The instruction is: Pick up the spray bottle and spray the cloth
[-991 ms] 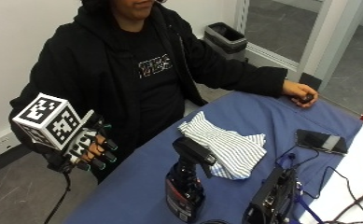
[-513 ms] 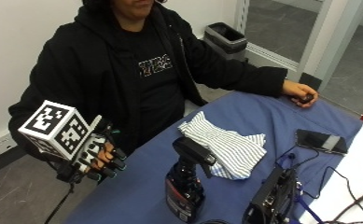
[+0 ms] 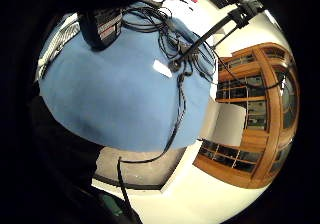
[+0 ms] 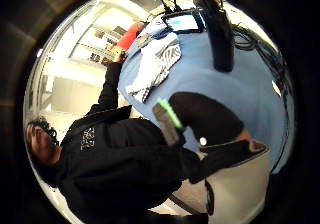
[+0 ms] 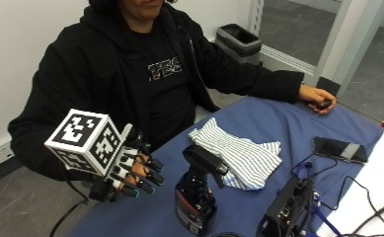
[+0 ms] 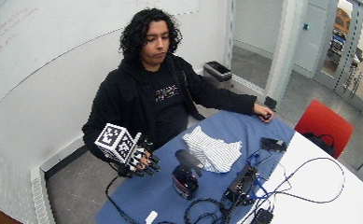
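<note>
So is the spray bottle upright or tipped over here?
Upright: the bottle stands on its base on the blue table, trigger head on top.

Spray bottle: standing upright on the desk, near its front edge.
Cloth: lying just behind the bottle.
Hand: hovering beside the bottle, apart from it.
Phone: lying beyond the cloth.

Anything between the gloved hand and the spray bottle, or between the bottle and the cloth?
Nothing visible. The right hand hovers beside the spray bottle, with only bare blue tabletop between them. The striped cloth lies just beyond the bottle's head, with nothing between them. The black box and cables sit off to the side.
</note>
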The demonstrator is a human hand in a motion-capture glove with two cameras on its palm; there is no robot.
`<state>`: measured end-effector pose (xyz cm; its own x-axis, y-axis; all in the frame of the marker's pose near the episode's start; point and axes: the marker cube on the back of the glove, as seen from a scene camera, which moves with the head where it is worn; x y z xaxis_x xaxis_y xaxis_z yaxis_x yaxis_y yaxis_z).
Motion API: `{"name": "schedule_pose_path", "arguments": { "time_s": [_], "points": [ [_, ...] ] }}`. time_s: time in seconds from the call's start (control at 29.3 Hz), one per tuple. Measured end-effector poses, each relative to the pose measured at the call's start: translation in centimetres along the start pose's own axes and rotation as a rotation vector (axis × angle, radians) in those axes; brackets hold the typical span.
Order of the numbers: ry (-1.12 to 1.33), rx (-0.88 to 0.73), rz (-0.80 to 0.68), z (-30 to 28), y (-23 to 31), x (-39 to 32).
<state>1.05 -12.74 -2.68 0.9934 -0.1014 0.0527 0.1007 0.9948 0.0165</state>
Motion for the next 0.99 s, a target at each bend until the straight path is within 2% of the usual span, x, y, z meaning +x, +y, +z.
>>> {"name": "schedule_pose_path", "arguments": {
  "time_s": [0.24, 0.48, 0.99],
  "points": [
    [-0.146, 0.056, -0.046, -2.4, -5.1, 0.7],
    [-0.366, 0.103, -0.020, -4.1, -9.5, 1.5],
    [-0.752, 0.212, 0.006, -1.7, -15.9, -0.1]
  ]
}}
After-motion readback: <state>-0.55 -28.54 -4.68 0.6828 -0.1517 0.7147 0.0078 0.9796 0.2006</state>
